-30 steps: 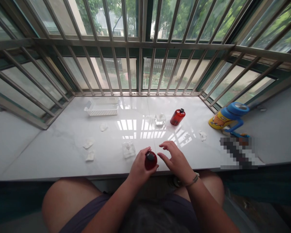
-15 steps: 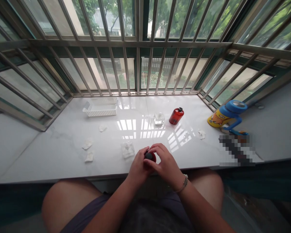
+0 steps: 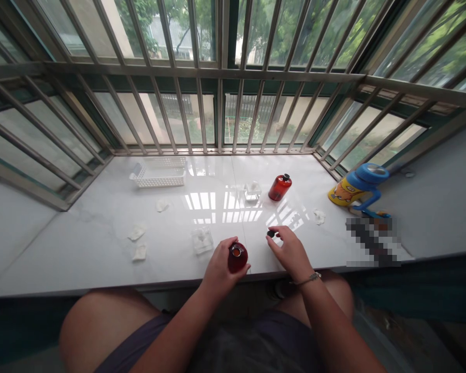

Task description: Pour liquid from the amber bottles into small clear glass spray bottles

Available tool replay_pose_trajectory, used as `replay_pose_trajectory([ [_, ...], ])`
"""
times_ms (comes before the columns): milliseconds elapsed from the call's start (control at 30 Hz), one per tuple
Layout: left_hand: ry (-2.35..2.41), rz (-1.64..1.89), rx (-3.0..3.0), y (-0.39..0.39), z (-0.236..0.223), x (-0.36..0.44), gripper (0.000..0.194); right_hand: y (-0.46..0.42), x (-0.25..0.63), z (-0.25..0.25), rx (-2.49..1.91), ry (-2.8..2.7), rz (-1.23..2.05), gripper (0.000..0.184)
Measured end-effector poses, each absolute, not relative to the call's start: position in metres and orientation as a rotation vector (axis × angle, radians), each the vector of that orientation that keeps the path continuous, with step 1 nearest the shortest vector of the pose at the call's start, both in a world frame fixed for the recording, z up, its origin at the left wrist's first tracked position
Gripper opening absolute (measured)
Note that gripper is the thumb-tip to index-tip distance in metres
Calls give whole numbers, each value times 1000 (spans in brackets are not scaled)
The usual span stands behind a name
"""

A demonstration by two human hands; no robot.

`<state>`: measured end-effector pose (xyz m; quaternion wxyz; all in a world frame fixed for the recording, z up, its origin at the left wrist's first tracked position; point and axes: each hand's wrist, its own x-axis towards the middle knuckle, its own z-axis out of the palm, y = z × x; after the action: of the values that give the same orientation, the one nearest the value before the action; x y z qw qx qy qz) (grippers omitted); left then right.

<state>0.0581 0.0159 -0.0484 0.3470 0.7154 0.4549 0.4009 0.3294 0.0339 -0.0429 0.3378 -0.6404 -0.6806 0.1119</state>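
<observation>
My left hand (image 3: 220, 268) is wrapped round a small dark red bottle (image 3: 237, 257) near the front edge of the white sill; the bottle's mouth is uncovered. My right hand (image 3: 290, 249) is to the right of it, its fingertips pinched on a small black cap (image 3: 271, 234) held just above the sill. A second red bottle (image 3: 279, 187) with its black cap on stands farther back. A clear square dish (image 3: 202, 240) lies left of my left hand.
Another clear dish (image 3: 252, 191) sits beside the far bottle. A white slotted basket (image 3: 159, 172) stands at the back left. Several white pads (image 3: 136, 232) lie scattered on the sill. A yellow and blue kids' bottle (image 3: 353, 187) lies at the right. Metal window bars (image 3: 217, 109) close the back.
The black cap has come off the near bottle. My right hand has moved away to the right with the cap; my left hand still holds the bottle.
</observation>
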Motion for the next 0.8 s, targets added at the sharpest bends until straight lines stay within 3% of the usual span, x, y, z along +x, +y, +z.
replay_pose_trajectory([
  [267,1185,1034,1857,16,-49,57,76,28,371,-85,-1807,-1742,212,40],
  [667,1189,1031,1867,16,-50,58,77,46,377,-106,-1816,-1693,36,16],
  [800,1190,1022,1865,16,-52,57,78,43,391,-114,-1852,-1633,-74,18],
])
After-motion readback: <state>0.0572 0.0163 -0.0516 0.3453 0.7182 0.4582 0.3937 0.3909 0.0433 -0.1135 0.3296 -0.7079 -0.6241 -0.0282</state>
